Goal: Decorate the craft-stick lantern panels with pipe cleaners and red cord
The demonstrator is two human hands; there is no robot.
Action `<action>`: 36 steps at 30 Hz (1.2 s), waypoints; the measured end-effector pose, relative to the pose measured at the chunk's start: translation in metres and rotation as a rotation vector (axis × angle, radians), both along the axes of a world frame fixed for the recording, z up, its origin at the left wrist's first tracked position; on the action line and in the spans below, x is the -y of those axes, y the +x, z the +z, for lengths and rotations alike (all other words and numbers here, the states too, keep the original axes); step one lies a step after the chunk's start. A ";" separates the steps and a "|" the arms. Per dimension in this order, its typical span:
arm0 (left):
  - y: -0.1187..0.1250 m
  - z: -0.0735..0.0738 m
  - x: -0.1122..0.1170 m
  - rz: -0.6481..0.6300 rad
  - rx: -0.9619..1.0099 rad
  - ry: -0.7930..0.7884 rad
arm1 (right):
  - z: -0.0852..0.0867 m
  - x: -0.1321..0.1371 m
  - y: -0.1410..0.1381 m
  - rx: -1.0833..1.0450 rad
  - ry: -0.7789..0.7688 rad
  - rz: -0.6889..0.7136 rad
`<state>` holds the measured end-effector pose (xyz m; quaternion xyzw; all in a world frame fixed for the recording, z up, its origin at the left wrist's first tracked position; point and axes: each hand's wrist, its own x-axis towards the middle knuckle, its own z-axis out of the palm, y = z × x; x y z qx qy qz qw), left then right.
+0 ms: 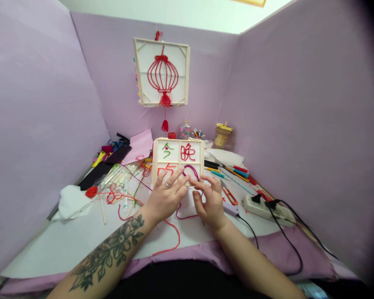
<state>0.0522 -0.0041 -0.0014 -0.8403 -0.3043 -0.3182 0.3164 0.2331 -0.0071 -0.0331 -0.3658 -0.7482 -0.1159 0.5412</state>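
A white panel box [180,155] with a pale stick frame stands on the table in front of me, split into four by sticks. Green, red and orange yarn characters fill three of its squares. In the lower right square, purple yarn [190,167] forms a curved loop, and its tail hangs down to the table. My left hand [170,191], with a ring on one finger, rests its outstretched fingers over the lower part of the panel, at the yarn. Close by, my right hand [210,201] has bent, parted fingers, their tips at the loop's lower end.
Overhead hangs a framed box [162,72] with a red yarn lantern. Left lie bagged sticks [116,176], red yarn [114,195] and white cloth [73,201]. Right are orange snips [229,193], pens, a glue gun [230,208] and a corded power strip [268,209]. Lilac walls enclose the table.
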 end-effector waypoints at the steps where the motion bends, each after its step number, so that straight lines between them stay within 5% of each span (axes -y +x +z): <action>1: 0.000 0.000 0.000 -0.001 -0.001 -0.001 | 0.000 0.000 0.000 -0.001 0.001 0.001; 36: 0.002 -0.001 -0.001 -0.011 -0.018 0.011 | 0.002 0.001 0.001 -0.039 -0.002 0.014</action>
